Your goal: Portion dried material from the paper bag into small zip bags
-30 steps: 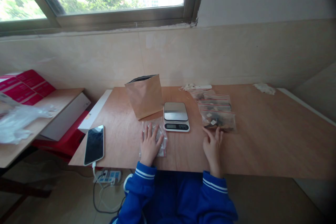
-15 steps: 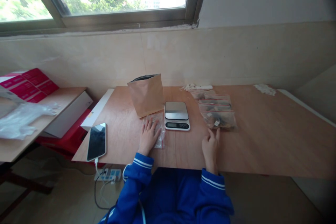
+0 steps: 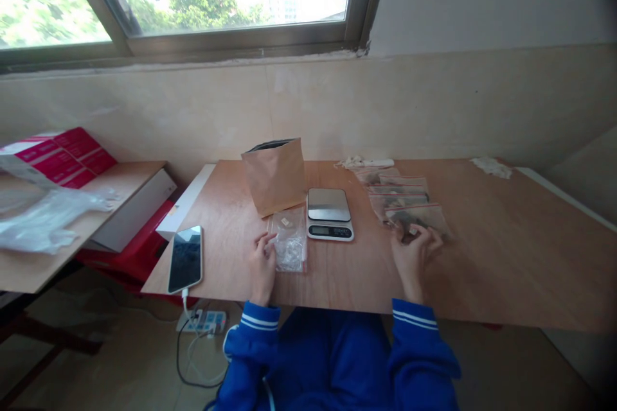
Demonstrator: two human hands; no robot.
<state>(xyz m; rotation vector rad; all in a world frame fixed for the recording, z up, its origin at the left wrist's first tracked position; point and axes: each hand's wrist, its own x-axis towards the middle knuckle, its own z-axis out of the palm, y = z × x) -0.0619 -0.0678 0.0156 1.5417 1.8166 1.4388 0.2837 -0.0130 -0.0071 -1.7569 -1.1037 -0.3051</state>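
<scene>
A: Nearest the camera, what do you see?

B: Blue sleeves with white stripes, both forearms reaching onto the wooden desk (image 3: 482, 270). The left hand (image 3: 263, 263) lies at the near edge, its fingertips (image 3: 268, 243) touching the left edge of a clear zip bag (image 3: 289, 241) that lies flat. That grip looks loose, pinching nothing firmly as far as I can tell.

A: And the right hand?

B: The right hand (image 3: 413, 250) sits at about 3 o'clock from the clear zip bag, well apart from it. Its fingers are curled over the near edge of a filled zip bag (image 3: 421, 218) with dark contents, grasping it.

A: Where does that filled bag belong?

B: It is the nearest of a row of red-striped zip bags (image 3: 398, 186) running away toward 12 o'clock from the right hand, each overlapping the next.

A: Anything between the hands?

B: A digital kitchen scale (image 3: 330, 213), just beside the clear zip bag at its 2 o'clock. Beyond the clear bag, at 12 o'clock, stands an open brown paper pouch (image 3: 276, 173).

A: Off to the left?

B: A smartphone (image 3: 186, 259) at 9 o'clock of the left hand, lying flat on the desk's near left corner with a cable hanging down. Farther left, red boxes (image 3: 62, 157) on another table.
</scene>
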